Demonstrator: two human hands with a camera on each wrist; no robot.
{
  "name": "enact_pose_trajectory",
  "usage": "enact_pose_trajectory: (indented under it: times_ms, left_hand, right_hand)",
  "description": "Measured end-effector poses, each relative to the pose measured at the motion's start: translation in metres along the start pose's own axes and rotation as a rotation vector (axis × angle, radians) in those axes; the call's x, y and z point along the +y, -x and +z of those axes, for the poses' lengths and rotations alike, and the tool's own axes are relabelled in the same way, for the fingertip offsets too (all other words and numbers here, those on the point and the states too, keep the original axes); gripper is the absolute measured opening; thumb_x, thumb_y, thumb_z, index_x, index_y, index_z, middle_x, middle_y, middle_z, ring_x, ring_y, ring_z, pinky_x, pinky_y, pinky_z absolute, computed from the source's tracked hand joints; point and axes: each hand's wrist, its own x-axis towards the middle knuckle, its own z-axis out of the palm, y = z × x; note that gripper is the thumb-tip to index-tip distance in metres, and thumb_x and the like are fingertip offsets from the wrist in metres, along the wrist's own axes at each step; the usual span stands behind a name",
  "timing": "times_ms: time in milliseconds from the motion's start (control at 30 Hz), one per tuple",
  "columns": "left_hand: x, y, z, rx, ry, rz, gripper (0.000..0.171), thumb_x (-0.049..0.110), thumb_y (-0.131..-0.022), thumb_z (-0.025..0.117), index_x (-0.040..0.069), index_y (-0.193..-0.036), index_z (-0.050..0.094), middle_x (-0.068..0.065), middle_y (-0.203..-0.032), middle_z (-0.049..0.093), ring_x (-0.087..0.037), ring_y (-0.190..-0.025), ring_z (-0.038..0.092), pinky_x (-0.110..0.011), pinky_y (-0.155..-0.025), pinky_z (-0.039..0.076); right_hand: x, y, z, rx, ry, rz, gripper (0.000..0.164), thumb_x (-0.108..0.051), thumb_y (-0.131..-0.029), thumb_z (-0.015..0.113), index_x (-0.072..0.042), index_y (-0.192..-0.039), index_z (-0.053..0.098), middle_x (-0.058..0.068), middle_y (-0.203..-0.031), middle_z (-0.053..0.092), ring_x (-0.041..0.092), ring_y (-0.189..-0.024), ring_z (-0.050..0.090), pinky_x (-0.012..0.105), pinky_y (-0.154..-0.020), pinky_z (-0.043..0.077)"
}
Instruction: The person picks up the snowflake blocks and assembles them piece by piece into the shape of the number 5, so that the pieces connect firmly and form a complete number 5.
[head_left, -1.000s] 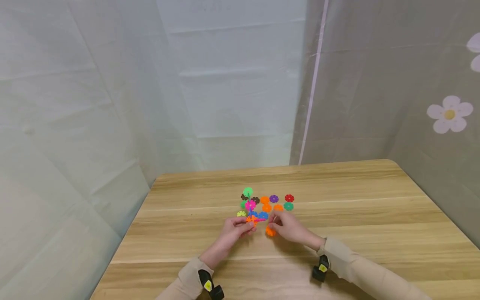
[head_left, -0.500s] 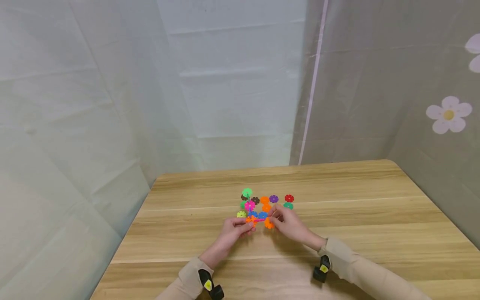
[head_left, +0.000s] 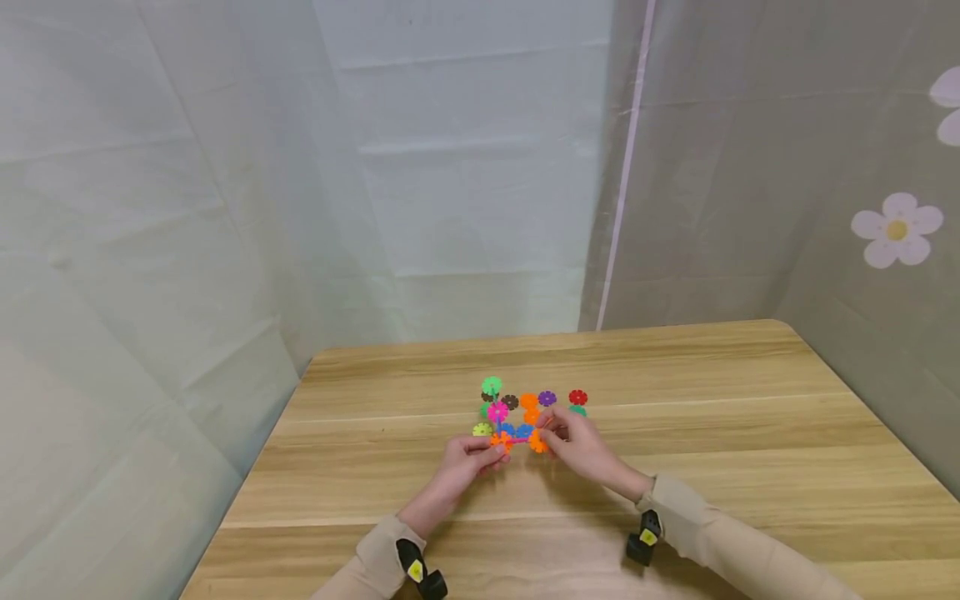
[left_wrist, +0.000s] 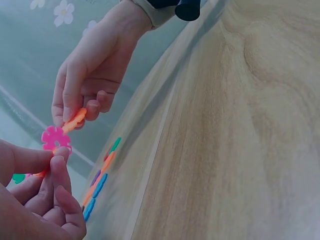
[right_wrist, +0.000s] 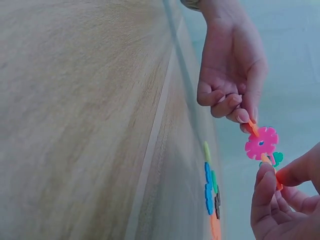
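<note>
My left hand (head_left: 468, 462) pinches an orange snowflake disc (head_left: 501, 441) of a joined piece held above the table. That piece includes a pink disc (head_left: 497, 412) and a light green disc (head_left: 492, 385) rising away from me. Another pink disc (right_wrist: 261, 143), edge-on in the head view, sits between the hands. My right hand (head_left: 581, 450) pinches a second orange disc (head_left: 538, 441) at this pink disc's right edge. They touch, but how deep the slots engage cannot be made out. Fingers partly cover both orange discs.
Several loose snowflake discs lie on the wooden table (head_left: 675, 375) behind the hands: yellow-green (head_left: 482, 429), blue (head_left: 524, 431), orange (head_left: 529, 401), purple (head_left: 547, 398), red (head_left: 578, 397), teal (head_left: 577, 411) and brown (head_left: 510, 402). Curtains hang behind the table.
My right hand has moved its orange disc away from me and up against the pink disc's edge. The left hand stays almost still; the joined piece has shifted slightly left.
</note>
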Motion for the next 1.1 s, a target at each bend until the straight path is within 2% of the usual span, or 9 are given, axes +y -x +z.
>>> enact_pose_trajectory:
  times_ms: [233, 333, 433, 600, 800, 967, 1100]
  left_hand:
    - [0.003, 0.005, 0.003, -0.002, -0.024, 0.007, 0.027, 0.009, -0.093, 0.063, -0.014, -0.107, 0.066, -0.02, -0.093, 0.073, -0.008, -0.077, 0.066, -0.025, -0.075, 0.056]
    - [0.004, 0.007, 0.003, 0.004, -0.014, 0.013, 0.028, 0.009, -0.093, 0.062, -0.014, -0.108, 0.065, -0.02, -0.093, 0.073, -0.007, -0.076, 0.066, -0.025, -0.075, 0.056]
    - [0.003, 0.007, 0.003, 0.009, 0.003, 0.016, 0.028, 0.008, -0.093, 0.062, -0.015, -0.108, 0.064, -0.016, -0.09, 0.074, -0.007, -0.075, 0.066, -0.022, -0.073, 0.055]
    - [0.002, 0.006, 0.003, 0.011, 0.03, 0.007, 0.028, 0.006, -0.092, 0.062, -0.016, -0.109, 0.063, -0.011, -0.089, 0.075, -0.006, -0.076, 0.066, -0.02, -0.072, 0.054]
    - [0.002, 0.006, 0.005, 0.007, 0.007, 0.008, 0.026, 0.006, -0.092, 0.063, -0.015, -0.107, 0.065, -0.014, -0.089, 0.074, -0.007, -0.074, 0.065, -0.021, -0.072, 0.055]
    - [0.004, 0.008, 0.009, 0.004, -0.036, 0.066, 0.024, 0.004, -0.091, 0.064, -0.017, -0.103, 0.065, -0.021, -0.087, 0.073, -0.007, -0.071, 0.064, -0.018, -0.065, 0.052]
    - [0.005, 0.009, 0.012, 0.019, -0.092, 0.105, 0.022, 0.003, -0.09, 0.064, -0.017, -0.098, 0.067, -0.027, -0.084, 0.071, -0.005, -0.063, 0.058, -0.015, -0.055, 0.044]
  right_hand:
    - [-0.001, 0.0, 0.001, 0.005, -0.053, 0.026, 0.005, -0.004, -0.095, 0.058, -0.003, -0.1, 0.058, 0.011, -0.082, 0.061, 0.022, -0.06, 0.06, 0.035, -0.054, 0.055]
    - [-0.002, 0.001, 0.001, -0.007, -0.089, 0.027, 0.008, -0.001, -0.094, 0.058, 0.0, -0.102, 0.057, 0.014, -0.085, 0.062, 0.02, -0.062, 0.061, 0.041, -0.058, 0.056]
    - [-0.002, 0.001, 0.001, -0.018, -0.112, 0.022, 0.013, 0.002, -0.091, 0.059, 0.001, -0.104, 0.056, 0.017, -0.086, 0.062, 0.025, -0.065, 0.063, 0.045, -0.06, 0.056]
    - [-0.001, 0.001, 0.001, -0.03, -0.11, 0.017, 0.015, 0.003, -0.09, 0.06, 0.0, -0.104, 0.056, 0.016, -0.086, 0.062, 0.028, -0.065, 0.064, 0.041, -0.059, 0.057]
    - [0.0, 0.003, 0.0, -0.031, -0.093, 0.021, 0.016, 0.004, -0.09, 0.06, -0.003, -0.103, 0.057, 0.013, -0.084, 0.063, 0.028, -0.066, 0.066, 0.037, -0.059, 0.058]
    - [-0.001, 0.003, -0.001, -0.02, -0.093, 0.055, 0.017, 0.006, -0.089, 0.062, 0.002, -0.105, 0.059, 0.012, -0.08, 0.063, 0.026, -0.067, 0.066, 0.035, -0.062, 0.058]
    - [-0.002, 0.003, -0.003, -0.033, -0.077, 0.082, 0.009, 0.004, -0.089, 0.063, 0.003, -0.098, 0.064, 0.009, -0.078, 0.064, 0.022, -0.066, 0.065, 0.033, -0.062, 0.059]
